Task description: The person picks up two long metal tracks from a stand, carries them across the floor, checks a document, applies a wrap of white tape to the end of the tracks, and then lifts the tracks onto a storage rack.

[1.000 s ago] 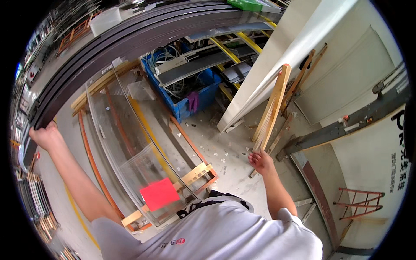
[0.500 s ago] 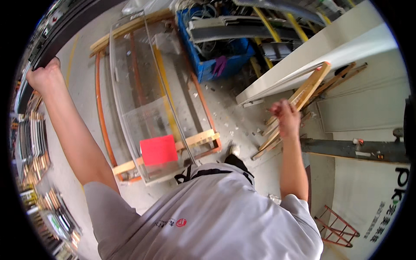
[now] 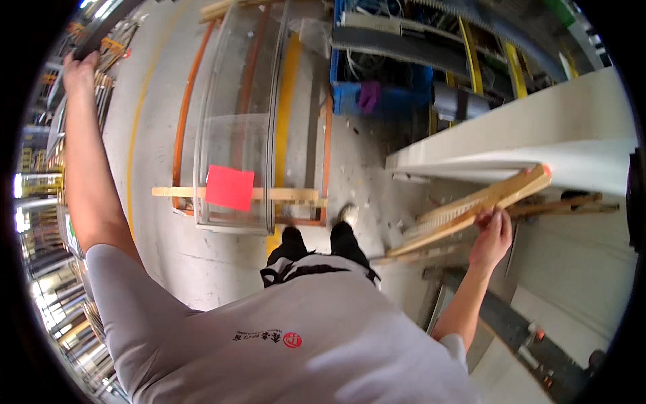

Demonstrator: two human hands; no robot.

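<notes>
My left hand [image 3: 79, 73] is raised at the far left, its fingers closed on the lower end of a long dark bar [image 3: 108, 34] that runs out of the top of the view. Out to the right, my right hand [image 3: 492, 236] has its fingers curled at the edge of a wooden batten [image 3: 464, 219]. Whether it grips the batten is hidden by the fingers. The batten slants, with its upper end against a white panel [image 3: 511, 131]. Ahead of my feet lies a glazed frame [image 3: 235, 145] on wooden strips, with a red sheet [image 3: 229, 188] on it.
An orange metal rack [image 3: 180, 135] is under the glazed frame. A blue bin [image 3: 397, 97] full of scrap pieces stands beyond, a purple cloth [image 3: 368, 96] over its edge. More wooden battens [image 3: 565, 205] lean at right. Stacked profiles [image 3: 60, 283] line the left side.
My view has turned left, so the rack stands straighter ahead. My left hand has gone farther forward with the dark bar. My right hand sits lower and farther right in view, still beside the batten.
</notes>
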